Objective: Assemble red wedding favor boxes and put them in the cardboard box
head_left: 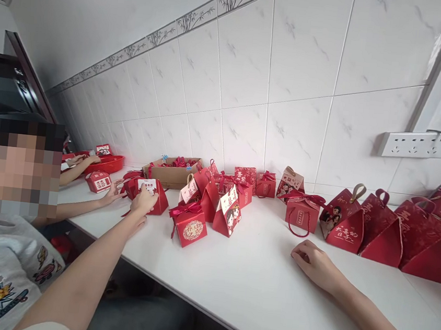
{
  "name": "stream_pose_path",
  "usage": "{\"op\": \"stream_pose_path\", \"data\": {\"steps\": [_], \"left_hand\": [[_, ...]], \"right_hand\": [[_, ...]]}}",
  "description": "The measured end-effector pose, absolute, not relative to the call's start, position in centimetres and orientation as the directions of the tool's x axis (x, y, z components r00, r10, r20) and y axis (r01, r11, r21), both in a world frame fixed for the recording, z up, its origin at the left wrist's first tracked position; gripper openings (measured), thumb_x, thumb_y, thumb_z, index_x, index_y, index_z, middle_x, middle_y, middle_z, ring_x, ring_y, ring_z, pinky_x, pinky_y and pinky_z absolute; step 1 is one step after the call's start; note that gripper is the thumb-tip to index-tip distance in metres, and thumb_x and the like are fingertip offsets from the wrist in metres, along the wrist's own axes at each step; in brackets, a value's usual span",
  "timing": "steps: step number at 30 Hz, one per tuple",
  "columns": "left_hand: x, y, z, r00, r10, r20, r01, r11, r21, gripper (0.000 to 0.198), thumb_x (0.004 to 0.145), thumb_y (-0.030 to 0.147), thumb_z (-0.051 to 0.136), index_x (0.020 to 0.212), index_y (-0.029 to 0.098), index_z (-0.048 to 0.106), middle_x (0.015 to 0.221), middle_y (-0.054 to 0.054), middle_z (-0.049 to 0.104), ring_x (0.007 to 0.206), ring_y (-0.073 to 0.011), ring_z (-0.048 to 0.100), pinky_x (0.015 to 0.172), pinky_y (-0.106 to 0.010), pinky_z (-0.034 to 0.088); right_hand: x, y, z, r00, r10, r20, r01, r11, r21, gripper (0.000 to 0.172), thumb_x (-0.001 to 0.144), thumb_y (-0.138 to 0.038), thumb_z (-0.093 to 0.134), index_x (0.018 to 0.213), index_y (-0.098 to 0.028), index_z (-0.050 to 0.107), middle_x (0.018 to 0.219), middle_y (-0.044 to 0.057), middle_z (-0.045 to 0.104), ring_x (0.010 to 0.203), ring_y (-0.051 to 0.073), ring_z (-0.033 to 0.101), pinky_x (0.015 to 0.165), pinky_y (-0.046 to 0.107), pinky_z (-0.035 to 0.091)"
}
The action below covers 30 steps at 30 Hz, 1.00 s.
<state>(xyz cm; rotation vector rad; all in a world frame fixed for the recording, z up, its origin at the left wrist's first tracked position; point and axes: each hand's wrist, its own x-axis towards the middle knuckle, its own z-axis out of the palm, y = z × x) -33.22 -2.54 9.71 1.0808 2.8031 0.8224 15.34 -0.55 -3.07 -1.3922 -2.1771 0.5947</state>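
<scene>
The red box with the white label [161, 201] is on the white table [231, 287], in front of the cardboard carton [173, 180]. The person's left hand [143, 202] is upon it, with the fingers bent and at least one fingertip at the label. Because the hand covers part of this box, I cannot tell whether it grips it or only presses it. On the left side of the same box, beside a dark red ribbon, is a co-worker's hand [111, 194].

To the right of the box stands a gift box with a round gold pattern [193, 230], and next to it a triangular box with two cartoon figures [229, 213]. More red boxes are close behind them.

The person's right hand [310, 261] lies on the table, well apart from the left one. It is loosely curled, and nothing is seen in it. Near it is a red box with a rope handle [302, 218], and further right begins a row of triangular boxes [382, 234].

At the far left, the hands of another person [87, 161] are at a red tray [112, 164]. The co-worker wears a light printed shirt [10, 253]. Above the row, a socket strip [414, 145] is fixed on the tiled wall [305, 63].
</scene>
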Motion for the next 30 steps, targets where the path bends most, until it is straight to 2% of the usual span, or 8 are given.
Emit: {"op": "stream_pose_path", "data": {"steps": [3, 6, 8, 12, 17, 25, 27, 30], "left_hand": [[-33.2, -2.0, 10.0, -0.727, 0.634, 0.264, 0.681, 0.612, 0.403, 0.074, 0.086, 0.043, 0.053, 0.147, 0.021, 0.019, 0.126, -0.024, 0.052, 0.106, -0.0387, 0.061, 0.085, -0.051, 0.048], [-33.4, -1.1, 10.6, -0.715, 0.649, 0.262, 0.695, 0.616, 0.372, 0.068, 0.081, 0.046, 0.060, 0.141, 0.024, 0.036, 0.129, -0.024, 0.049, 0.109, -0.0421, 0.058, 0.083, -0.052, 0.049], [-33.7, -0.6, 10.9, -0.728, 0.640, 0.248, 0.681, 0.627, 0.378, 0.064, 0.081, 0.045, 0.062, 0.137, 0.022, 0.042, 0.127, -0.024, 0.050, 0.107, -0.0404, 0.058, 0.081, -0.051, 0.050], [-34.6, -0.3, 11.1, -0.740, 0.612, 0.278, 0.668, 0.626, 0.402, 0.051, 0.088, 0.039, 0.059, 0.131, 0.017, 0.045, 0.131, -0.016, 0.047, 0.112, -0.0302, 0.054, 0.090, -0.049, 0.048], [-36.7, -0.8, 10.5, -0.730, 0.604, 0.319, 0.676, 0.575, 0.460, 0.036, 0.091, 0.031, 0.056, 0.123, 0.015, 0.051, 0.119, -0.010, 0.056, 0.102, -0.0221, 0.059, 0.087, -0.042, 0.052], [-37.6, -1.5, 10.0, -0.708, 0.607, 0.361, 0.690, 0.486, 0.535, 0.029, 0.092, 0.031, 0.055, 0.116, 0.014, 0.055, 0.110, -0.008, 0.060, 0.092, -0.0183, 0.061, 0.079, -0.037, 0.054], [-36.6, -1.8, 10.2, -0.681, 0.605, 0.413, 0.721, 0.454, 0.524, 0.029, 0.092, 0.031, 0.055, 0.116, 0.014, 0.055, 0.116, -0.009, 0.057, 0.101, -0.0212, 0.058, 0.087, -0.042, 0.051], [-34.2, -1.6, 10.6, -0.585, 0.632, 0.508, 0.802, 0.358, 0.478, 0.027, 0.092, 0.031, 0.052, 0.114, 0.016, 0.057, 0.128, -0.010, 0.050, 0.119, -0.0256, 0.047, 0.101, -0.047, 0.040]], "right_hand": [[15.5, -0.5, -3.3, -0.355, 0.921, 0.163, 0.712, 0.379, -0.591, 0.038, 0.078, -0.046, 0.034, 0.076, -0.020, 0.061, 0.097, 0.011, 0.063, 0.077, 0.021, 0.064, 0.075, 0.033, 0.051], [15.6, -0.4, -3.3, -0.340, 0.926, 0.165, 0.715, 0.368, -0.595, 0.039, 0.077, -0.048, 0.035, 0.076, -0.020, 0.062, 0.096, 0.011, 0.064, 0.079, 0.022, 0.064, 0.075, 0.032, 0.051], [15.6, -0.4, -3.1, -0.333, 0.929, 0.160, 0.718, 0.359, -0.597, 0.040, 0.076, -0.049, 0.034, 0.075, -0.020, 0.062, 0.096, 0.011, 0.065, 0.080, 0.023, 0.065, 0.074, 0.032, 0.052], [15.5, -0.2, -3.0, -0.325, 0.933, 0.151, 0.727, 0.349, -0.591, 0.041, 0.076, -0.051, 0.034, 0.074, -0.021, 0.062, 0.095, 0.011, 0.067, 0.081, 0.023, 0.065, 0.074, 0.031, 0.053], [15.8, 0.3, -3.6, -0.339, 0.925, 0.172, 0.716, 0.372, -0.590, 0.041, 0.076, -0.052, 0.036, 0.074, -0.021, 0.063, 0.094, 0.011, 0.068, 0.081, 0.024, 0.066, 0.074, 0.033, 0.053], [16.0, 0.6, -4.2, -0.337, 0.920, 0.201, 0.695, 0.387, -0.606, 0.037, 0.075, -0.050, 0.040, 0.072, -0.021, 0.064, 0.090, 0.009, 0.069, 0.077, 0.023, 0.066, 0.070, 0.034, 0.053], [16.0, 0.5, -4.2, -0.331, 0.919, 0.212, 0.694, 0.390, -0.605, 0.036, 0.075, -0.049, 0.041, 0.071, -0.021, 0.064, 0.089, 0.009, 0.069, 0.076, 0.024, 0.066, 0.069, 0.034, 0.053], [15.9, 0.3, -3.9, -0.326, 0.921, 0.214, 0.696, 0.387, -0.605, 0.034, 0.074, -0.047, 0.042, 0.071, -0.021, 0.064, 0.089, 0.009, 0.070, 0.077, 0.024, 0.066, 0.070, 0.033, 0.053]]}}
